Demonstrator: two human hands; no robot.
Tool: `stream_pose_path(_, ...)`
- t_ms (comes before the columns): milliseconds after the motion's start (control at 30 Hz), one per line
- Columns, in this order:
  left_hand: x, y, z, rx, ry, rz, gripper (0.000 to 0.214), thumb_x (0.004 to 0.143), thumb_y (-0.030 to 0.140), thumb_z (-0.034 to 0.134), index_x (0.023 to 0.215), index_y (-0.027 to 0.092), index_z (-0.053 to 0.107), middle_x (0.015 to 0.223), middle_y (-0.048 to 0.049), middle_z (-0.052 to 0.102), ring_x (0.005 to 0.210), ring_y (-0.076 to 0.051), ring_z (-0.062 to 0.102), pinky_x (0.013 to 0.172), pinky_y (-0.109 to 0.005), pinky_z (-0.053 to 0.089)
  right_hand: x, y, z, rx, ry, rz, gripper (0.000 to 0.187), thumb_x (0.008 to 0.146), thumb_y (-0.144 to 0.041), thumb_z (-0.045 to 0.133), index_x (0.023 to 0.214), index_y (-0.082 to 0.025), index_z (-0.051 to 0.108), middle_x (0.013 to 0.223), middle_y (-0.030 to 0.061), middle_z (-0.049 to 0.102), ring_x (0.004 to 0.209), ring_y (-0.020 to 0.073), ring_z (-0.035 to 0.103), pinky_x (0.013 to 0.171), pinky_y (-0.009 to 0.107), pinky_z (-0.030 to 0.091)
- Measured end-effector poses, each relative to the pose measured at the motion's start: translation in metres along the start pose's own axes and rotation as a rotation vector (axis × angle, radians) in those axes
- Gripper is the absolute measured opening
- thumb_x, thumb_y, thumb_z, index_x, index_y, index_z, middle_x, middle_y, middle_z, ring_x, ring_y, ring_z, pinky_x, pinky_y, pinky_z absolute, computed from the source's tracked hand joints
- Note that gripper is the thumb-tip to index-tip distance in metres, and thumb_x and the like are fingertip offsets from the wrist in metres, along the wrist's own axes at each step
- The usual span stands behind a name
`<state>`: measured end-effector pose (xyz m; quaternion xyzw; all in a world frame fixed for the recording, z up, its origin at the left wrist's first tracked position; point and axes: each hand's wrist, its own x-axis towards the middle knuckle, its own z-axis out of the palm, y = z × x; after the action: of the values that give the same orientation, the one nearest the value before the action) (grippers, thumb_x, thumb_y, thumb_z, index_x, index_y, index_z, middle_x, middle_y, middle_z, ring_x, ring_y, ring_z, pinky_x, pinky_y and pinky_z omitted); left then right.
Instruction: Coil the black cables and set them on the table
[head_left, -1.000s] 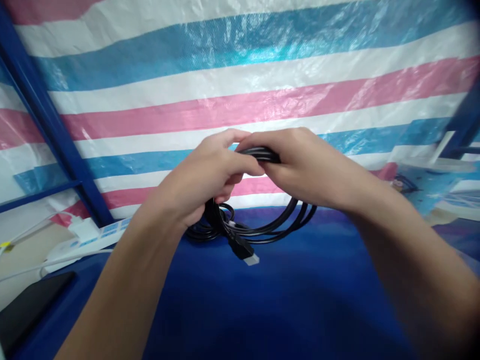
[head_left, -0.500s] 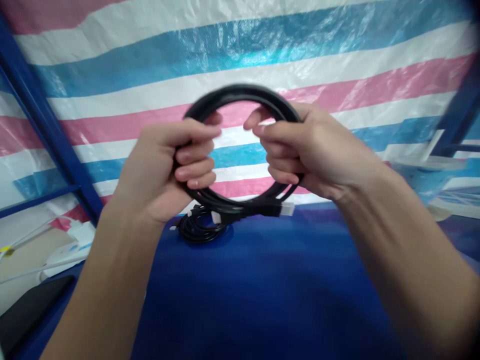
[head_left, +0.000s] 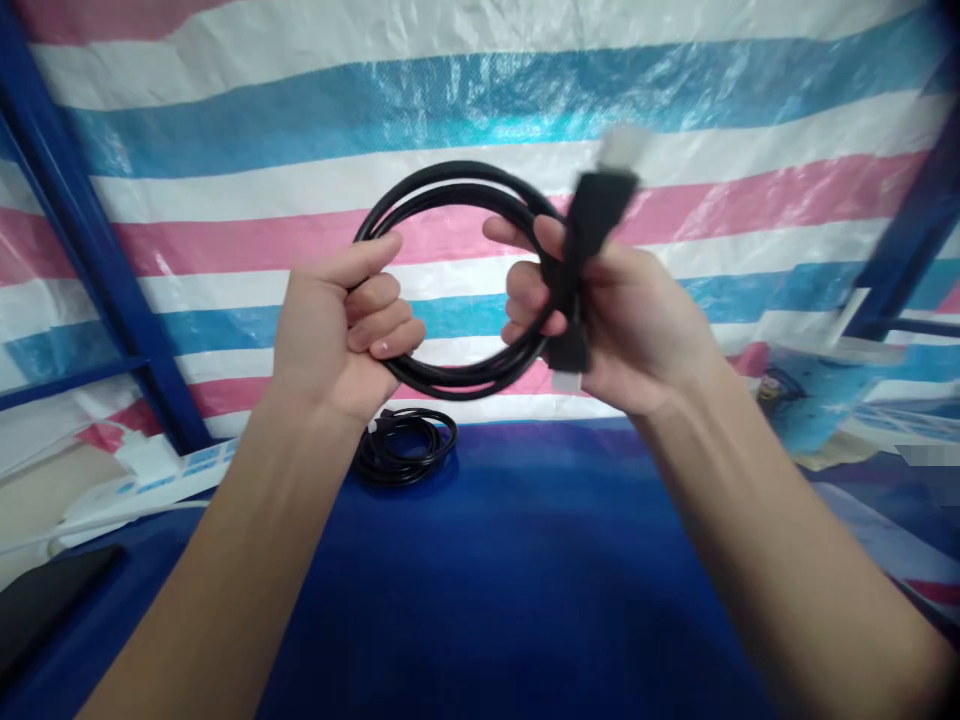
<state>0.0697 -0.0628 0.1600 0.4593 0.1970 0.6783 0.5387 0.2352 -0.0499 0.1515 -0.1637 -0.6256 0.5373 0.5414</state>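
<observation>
A coiled black cable (head_left: 461, 170) is held up above the blue table, its loop facing me. My left hand (head_left: 337, 330) wraps its fingers round the left side of the coil. On the right side, my right hand (head_left: 622, 310) grips the coil by the cable's black connectors (head_left: 598, 215). One connector points up and right with a pale, motion-blurred tip; the other points down with a pale tip. Beneath, a second coiled black cable (head_left: 405, 470) lies on the table, apart from both hands.
On the left, a white power strip (head_left: 172, 485) with a plugged-in adapter lies behind a black flat object (head_left: 56, 605). A blue patterned container (head_left: 817, 395) stands at the right. Behind the blue table (head_left: 525, 590) hangs a striped plastic sheet (head_left: 480, 90), between blue metal posts (head_left: 97, 260).
The coil has turned in my hands, bringing the connectors from the bottom of the loop up to its right side. My right hand now grips beside them.
</observation>
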Motion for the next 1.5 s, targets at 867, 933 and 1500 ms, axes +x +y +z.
stream_pose_path(867,-0.012,-0.005,0.001,0.968,-0.341,0.153,0.01,0.068,0.01,0.053,0.065,0.016,0.059,0.045,0.0067,0.03,0.036,-0.001,0.023,0.034,-0.011,0.018,-0.01,-0.014,-0.011,-1.131,-0.245,0.048,0.011,0.078,-0.009,0.052,0.07,-0.015,0.055,0.061,-0.0005,0.057,0.052,0.0106,0.054,0.045,0.02,0.038)
stream_pose_path(933,-0.014,-0.008,0.005,1.09,-0.349,0.232,0.013,0.069,0.008,0.05,0.058,0.015,0.054,0.046,0.0052,0.035,0.039,-0.001,0.027,0.035,-0.012,0.017,-0.008,-0.009,-0.004,-1.329,-0.122,-0.097,0.013,0.07,-0.004,0.049,0.066,-0.015,0.053,0.058,-0.0016,0.054,0.05,0.0092,0.047,0.044,0.021,0.03)
stream_pose_path(1500,-0.017,-0.026,0.016,0.647,-0.267,0.26,0.009,0.083,0.024,0.059,0.077,0.019,0.064,0.062,0.0034,0.057,0.043,-0.003,0.045,0.038,-0.014,0.03,-0.004,0.002,0.0,-1.38,0.146,-0.311,0.02,0.072,-0.007,0.045,0.062,-0.017,0.058,0.061,0.0021,0.056,0.055,0.0141,0.047,0.053,0.027,0.027)
